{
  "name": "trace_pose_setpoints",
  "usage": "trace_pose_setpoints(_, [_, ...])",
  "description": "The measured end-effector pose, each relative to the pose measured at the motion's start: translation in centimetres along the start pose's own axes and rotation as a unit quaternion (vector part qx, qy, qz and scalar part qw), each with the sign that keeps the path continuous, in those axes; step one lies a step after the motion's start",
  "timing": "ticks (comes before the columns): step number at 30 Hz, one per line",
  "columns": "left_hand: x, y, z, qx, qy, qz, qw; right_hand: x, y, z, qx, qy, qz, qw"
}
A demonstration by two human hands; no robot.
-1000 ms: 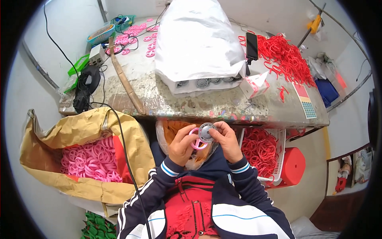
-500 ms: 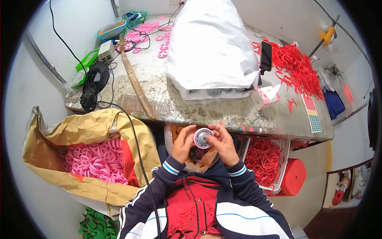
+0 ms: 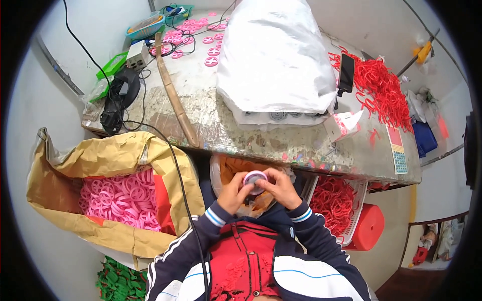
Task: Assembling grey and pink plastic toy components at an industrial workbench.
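Note:
Between both hands, over the front of my lap, is a small toy wheel (image 3: 254,176) with a pink rim and a grey middle. My left hand (image 3: 233,193) grips its left side, fingers curled round the edge and thumb on its face. From the other side my right hand (image 3: 282,189) closes on it, thumb pressed against the face. The fingers hide part of the wheel. Just beneath the hands lies an open plastic bag (image 3: 219,170) with an orange-brown lining; its contents are mostly hidden.
A worn table (image 3: 211,131) carries a white-covered heap (image 3: 276,65), a wooden stick (image 3: 173,95), loose pink rings (image 3: 211,61), a phone (image 3: 346,72), a tissue box (image 3: 341,126) and red strips (image 3: 381,90). A paper sack (image 3: 113,149) of pink rings stands left; a white basket (image 3: 359,200) holds red pieces.
The wheel has tipped and turned, so its grey face shows less. My left thumb has come onto it, and both hands have closed in tighter. The view has shifted slightly.

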State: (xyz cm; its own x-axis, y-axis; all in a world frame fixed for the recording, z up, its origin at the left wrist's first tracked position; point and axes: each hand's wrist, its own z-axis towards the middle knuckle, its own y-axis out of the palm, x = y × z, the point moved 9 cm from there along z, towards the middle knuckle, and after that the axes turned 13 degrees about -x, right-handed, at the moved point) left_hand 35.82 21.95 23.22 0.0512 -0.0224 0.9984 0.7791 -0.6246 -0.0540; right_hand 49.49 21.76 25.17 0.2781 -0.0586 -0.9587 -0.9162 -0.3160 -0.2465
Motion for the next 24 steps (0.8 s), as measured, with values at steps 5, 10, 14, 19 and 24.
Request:
trace_pose_setpoints(5, [3.1,-0.7,-7.1,-0.286,-0.147,0.113,0.940,1.7,-0.4,-0.2,0.036,-0.008,-0.304,0.952])
trace_pose_setpoints(10, [5.5,-12.3,-16.9,-0.138,-0.184,-0.146,0.962,-2.4,-9.9,3.7,0.234,-0.050,-0.189,0.952])
trace_pose_setpoints(14, [-0.5,-24.4,-22.3,0.286,-0.215,-0.014,0.934,-1.0,-11.4,9.8,0.240,-0.081,-0.470,0.846])
trace_pose_setpoints(19, [-17.2,-26.0,-25.2,0.062,-0.435,0.414,0.797,1.5,-10.4,12.6,0.199,-0.028,-0.612,0.765])
trace_pose_setpoints(24, [-28.6,-31.6,-31.4,0.116,-0.457,0.394,0.789,-1.3,-7.5,13.2,0.264,-0.129,-0.639,0.711])
